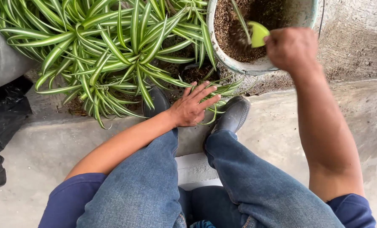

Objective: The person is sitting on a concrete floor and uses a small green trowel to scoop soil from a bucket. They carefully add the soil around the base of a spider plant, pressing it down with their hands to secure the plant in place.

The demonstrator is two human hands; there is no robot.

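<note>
a right hand (292,48) is gripping a smooth lime-green scoop (258,33) over crumbly brown soil in a round pale bucket (239,65), while the left hand (192,106) is resting, fingers spread, among striped, strap-shaped leaves (108,46).

2 hands: left hand (191,107), right hand (292,47). 1 green scoop (258,33), 1 pale bucket (256,66) w/ soil, 1 small black pot (195,72), 2 dark shoes (232,114), 1 black plastic bag (2,122), several striped plants (104,46)
</note>
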